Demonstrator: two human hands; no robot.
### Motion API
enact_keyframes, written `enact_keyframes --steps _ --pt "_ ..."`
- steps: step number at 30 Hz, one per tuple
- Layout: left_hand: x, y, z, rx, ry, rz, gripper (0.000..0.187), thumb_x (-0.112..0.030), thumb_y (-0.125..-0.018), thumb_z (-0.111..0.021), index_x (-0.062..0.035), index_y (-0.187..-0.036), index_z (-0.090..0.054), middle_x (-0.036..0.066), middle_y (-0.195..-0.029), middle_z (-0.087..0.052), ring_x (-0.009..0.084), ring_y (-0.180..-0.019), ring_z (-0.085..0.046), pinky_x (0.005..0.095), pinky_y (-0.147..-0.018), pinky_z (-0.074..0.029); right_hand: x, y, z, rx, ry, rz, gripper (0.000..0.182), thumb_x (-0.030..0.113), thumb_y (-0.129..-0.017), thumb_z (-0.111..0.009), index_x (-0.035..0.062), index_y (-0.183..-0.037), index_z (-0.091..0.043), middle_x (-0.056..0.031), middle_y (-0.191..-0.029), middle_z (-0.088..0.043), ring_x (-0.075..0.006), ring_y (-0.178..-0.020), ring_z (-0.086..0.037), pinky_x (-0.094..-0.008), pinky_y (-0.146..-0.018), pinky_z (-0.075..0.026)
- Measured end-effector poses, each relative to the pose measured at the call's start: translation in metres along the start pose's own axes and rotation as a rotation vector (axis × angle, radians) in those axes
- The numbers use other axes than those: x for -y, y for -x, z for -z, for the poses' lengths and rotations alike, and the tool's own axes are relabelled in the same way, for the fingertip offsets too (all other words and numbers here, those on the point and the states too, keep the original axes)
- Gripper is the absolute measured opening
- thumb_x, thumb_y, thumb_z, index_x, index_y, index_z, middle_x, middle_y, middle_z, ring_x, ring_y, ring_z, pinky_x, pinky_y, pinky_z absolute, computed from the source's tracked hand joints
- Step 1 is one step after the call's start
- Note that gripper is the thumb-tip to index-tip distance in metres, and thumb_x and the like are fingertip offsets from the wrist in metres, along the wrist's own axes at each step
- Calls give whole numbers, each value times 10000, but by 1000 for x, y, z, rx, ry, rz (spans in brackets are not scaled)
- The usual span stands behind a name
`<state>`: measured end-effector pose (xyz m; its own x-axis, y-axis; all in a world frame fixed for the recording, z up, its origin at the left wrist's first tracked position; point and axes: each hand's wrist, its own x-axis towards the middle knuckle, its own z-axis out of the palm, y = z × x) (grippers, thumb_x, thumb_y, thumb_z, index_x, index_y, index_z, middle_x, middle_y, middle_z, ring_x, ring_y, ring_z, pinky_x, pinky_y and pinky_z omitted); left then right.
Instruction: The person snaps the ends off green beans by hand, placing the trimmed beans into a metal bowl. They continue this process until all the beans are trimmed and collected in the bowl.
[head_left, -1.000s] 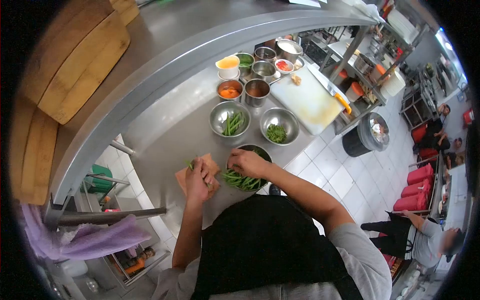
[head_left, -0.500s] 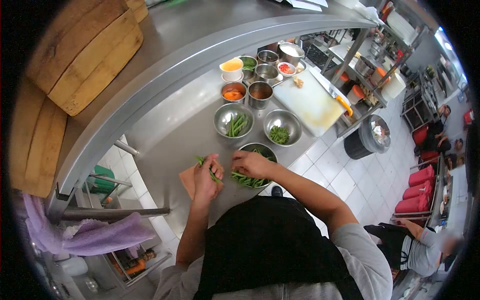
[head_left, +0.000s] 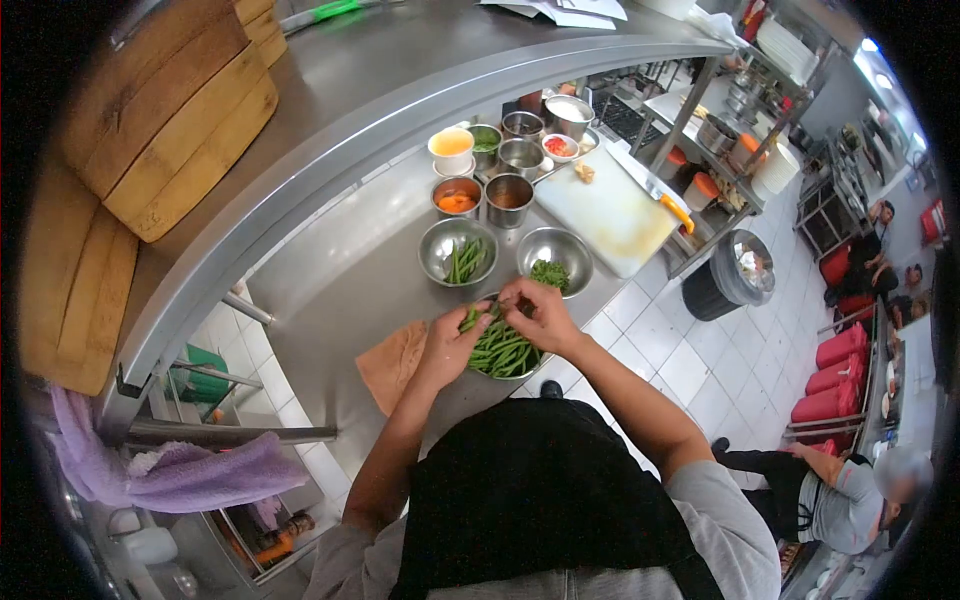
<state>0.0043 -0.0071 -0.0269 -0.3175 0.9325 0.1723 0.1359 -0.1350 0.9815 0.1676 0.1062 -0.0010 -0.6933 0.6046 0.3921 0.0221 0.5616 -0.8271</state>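
Note:
Over the nearest metal bowl, which is full of green beans [head_left: 502, 352], my two hands are close together. My left hand [head_left: 455, 343] is closed round some green beans at the bowl's left side. The fingers of my right hand [head_left: 535, 315] are pinched at the bowl's far side, on what looks like a bean. Beyond them, a metal bowl [head_left: 432, 266] holds more green beans, and another metal bowl [head_left: 578, 262] holds chopped greens. An orange-brown cloth [head_left: 388, 368] lies on the steel table by my left forearm.
Small containers of food, among them a metal pot [head_left: 510, 215], stand at the back. A knife [head_left: 655, 188] lies on a white cutting board [head_left: 625, 235]. A bin [head_left: 728, 275] stands on the floor at right. Other people are at the far right.
My left hand has moved right, off the cloth and over the near bowl, with beans in it. My right hand has lifted from the beans towards the bowl's far side, beside my left.

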Motion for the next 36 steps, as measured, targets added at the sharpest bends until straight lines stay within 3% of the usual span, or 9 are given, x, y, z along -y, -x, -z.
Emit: enact_keyframes --steps 7,12,16,19,22,24,26,30,36 --pt "-25 -5 -1 192 -80 117 205 -144 -937 -671 59 -944 -639 125 -768 -653 116 -674 -553 330 -619 -469 5 12 22 82 108 70 192 47 -834 -635 15 -1023 -635 -89 -847 -623 -215 -727 -628 -329 -653 -511" --pt "-22 0 10 280 -327 157 257 -168 -888 -697 73 -855 -614 212 -661 -565 204 -604 -573 388 -596 -449 6 19 17 230 536 173 184 119 -839 -640 26 -997 -658 -144 -852 -631 -360 -729 -624 -414 -659 -529" --pt "5 6 7 289 -340 72 296 -185 -901 -692 92 -856 -597 195 -666 -590 216 -586 -570 397 -569 -433 3 19 9 171 587 109 140 98 -850 -623 13 -956 -660 -120 -823 -652 -281 -692 -646 -369 -631 -525" --pt "-3 7 9 105 -249 0 287 -194 -938 -661 73 -852 -602 120 -632 -584 170 -515 -520 344 -495 -398 -30 4 17 -365 -195 -381 131 106 -833 -616 -1 -891 -663 -87 -689 -619 -134 -665 -592 -300 -614 -485" --pt "-43 12 21 90 84 477 244 -201 -978 -620 30 -904 -607 36 -628 -542 103 -477 -462 272 -449 -367 -57 -1 44 -379 -214 -360 160 126 -830 -663 -6 -919 -675 -133 -738 -655 -208 -675 -643 -343 -650 -517" --pt "-46 7 20 -64 333 457 186 -199 -1011 -581 -21 -958 -597 -4 -639 -500 62 -457 -419 241 -422 -335 -61 -1 60 -294 789 -58 195 145 -844 -698 -7 -965 -698 -183 -817 -690 -296 -730 -681 -392 -702 -542" --pt "-40 -1 23 -63 323 410 193 -201 -1019 -573 -18 -959 -585 2 -645 -508 66 -458 -422 244 -422 -339 -53 4 63 -213 801 -159 297 154 -864 -700 4 -1119 -680 -228 -970 -699 -372 -831 -686 -425 -767 -553" --pt "-43 -4 19 -123 303 326 205 -205 -1034 -556 -23 -941 -564 12 -668 -530 66 -462 -424 235 -422 -341 -5 16 19 133 -279 -520 262 127 -925 -643 16 -1160 -678 -98 -955 -725 -159 -782 -657 -305 -710 -536" --pt "-47 -2 12 -179 251 288 195 -207 -1036 -551 -24 -971 -570 24 -669 -527 77 -475 -426 244 -435 -342 25 28 -15 220 -458 -549 188 84 -959 -565 -22 -1027 -705 -32 -887 -705 -94 -753 -606 -256 -701 -509"
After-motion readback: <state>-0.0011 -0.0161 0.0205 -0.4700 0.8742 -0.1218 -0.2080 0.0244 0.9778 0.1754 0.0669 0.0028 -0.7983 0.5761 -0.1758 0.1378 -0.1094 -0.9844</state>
